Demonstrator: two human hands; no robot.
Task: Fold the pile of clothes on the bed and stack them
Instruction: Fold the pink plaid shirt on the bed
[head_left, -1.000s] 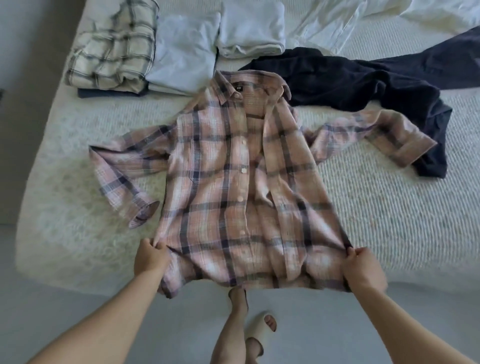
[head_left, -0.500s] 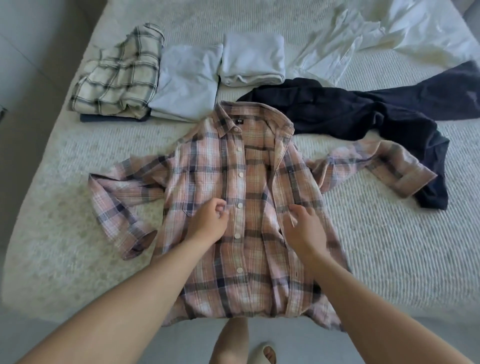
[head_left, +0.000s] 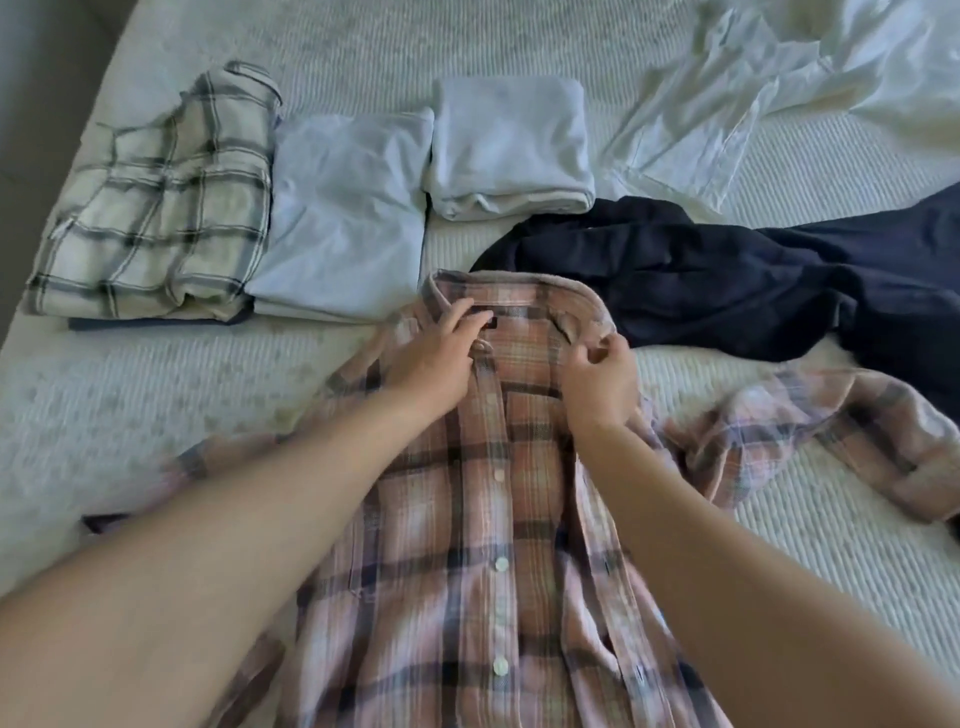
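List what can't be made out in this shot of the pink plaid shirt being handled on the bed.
Head view only:
- Pink plaid shirt: hem cut off by the bottom edge; its near sleeve is blurred and hidden under the left forearm.
- Dark item beneath the folded cream plaid shirt: only an edge shows.
- White garment: cut off by the top and right edges.
- Left hand: grip on the collar unclear.
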